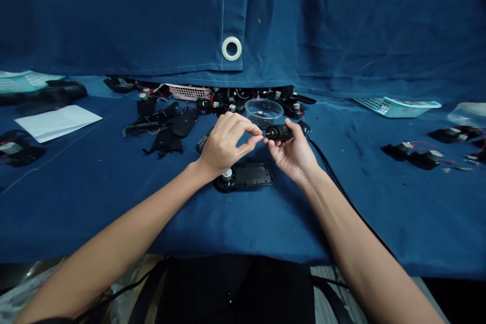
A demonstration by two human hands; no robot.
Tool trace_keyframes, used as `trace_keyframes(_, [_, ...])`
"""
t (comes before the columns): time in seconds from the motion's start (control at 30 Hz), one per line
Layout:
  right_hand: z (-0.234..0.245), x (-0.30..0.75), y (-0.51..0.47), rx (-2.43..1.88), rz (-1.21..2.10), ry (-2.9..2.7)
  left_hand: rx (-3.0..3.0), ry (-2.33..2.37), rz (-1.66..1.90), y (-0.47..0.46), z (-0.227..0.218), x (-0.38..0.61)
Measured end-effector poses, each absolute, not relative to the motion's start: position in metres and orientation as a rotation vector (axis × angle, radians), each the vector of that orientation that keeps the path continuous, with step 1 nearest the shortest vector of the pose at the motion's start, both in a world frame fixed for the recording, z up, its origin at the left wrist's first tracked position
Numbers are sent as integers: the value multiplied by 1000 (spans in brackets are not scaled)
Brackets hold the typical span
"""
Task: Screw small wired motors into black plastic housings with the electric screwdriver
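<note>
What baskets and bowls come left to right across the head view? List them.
Teal plastic basket → pink plastic basket → clear plastic bowl → second teal plastic basket

Seen by you: black cylinder [279, 133] above navy cloth [114, 212]; pink lattice basket [189, 92]; turquoise lattice basket [395, 107].

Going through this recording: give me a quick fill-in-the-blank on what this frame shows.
1. The left hand pinches a thin item at the end of a black cylinder held in the ____ hand.
2. The cloth under the black oval casing is ____.
3. The slotted basket left of the clear round container is ____.

Missing words: right; blue; pink.
</note>
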State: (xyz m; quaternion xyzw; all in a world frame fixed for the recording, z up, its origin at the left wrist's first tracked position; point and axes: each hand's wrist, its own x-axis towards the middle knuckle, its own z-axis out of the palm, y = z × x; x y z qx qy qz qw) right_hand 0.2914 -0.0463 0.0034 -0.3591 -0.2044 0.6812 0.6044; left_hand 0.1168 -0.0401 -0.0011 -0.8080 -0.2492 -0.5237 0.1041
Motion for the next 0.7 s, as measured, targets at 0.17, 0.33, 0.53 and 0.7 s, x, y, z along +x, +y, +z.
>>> trace_keyframes(0.17, [8,293,-46,-840,1547,-484,-2505,-835,-1662,-55,9,107])
trace_keyframes(0.33, [8,296,-46,-863,1442,-552,-2850,-1214,-1276,-82,-1,74])
trace_keyframes(0.53, [30,303,-39,-831,1161,-770,-3170,-1489,-724,-85,-29,63])
trace_keyframes(0.7, [43,304,-19,-791,740,-952,-3275,-1333,-883,-60,-38,86])
